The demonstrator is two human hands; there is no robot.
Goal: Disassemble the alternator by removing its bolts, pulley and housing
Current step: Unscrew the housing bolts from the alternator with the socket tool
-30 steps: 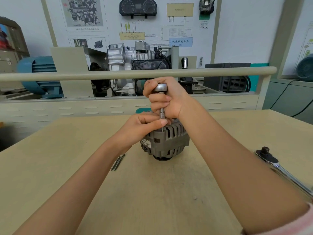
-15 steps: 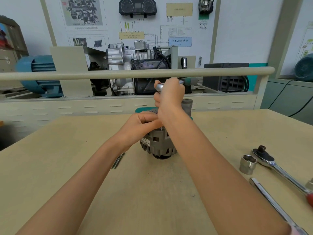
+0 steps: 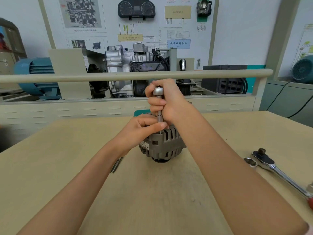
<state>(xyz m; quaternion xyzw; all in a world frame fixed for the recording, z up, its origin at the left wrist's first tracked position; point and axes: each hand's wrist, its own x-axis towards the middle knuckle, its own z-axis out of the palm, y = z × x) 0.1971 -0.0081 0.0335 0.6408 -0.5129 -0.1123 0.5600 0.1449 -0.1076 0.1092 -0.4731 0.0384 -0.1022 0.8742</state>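
The alternator [image 3: 163, 146] stands on end at mid-table [image 3: 152, 192], the left hand [image 3: 140, 128] pinching the socket [image 3: 160, 119] to steady it on a housing bolt while the right hand [image 3: 166, 100] grips the upright ratchet [image 3: 158, 91], apparently to turn it.

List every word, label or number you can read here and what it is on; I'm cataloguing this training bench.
"仪表控制单元": blue label on the wall board.
Caption under the wiring picture: too blurred.
Yellow boxes on the board: print too small.
Sticker on the alternator: unreadable.
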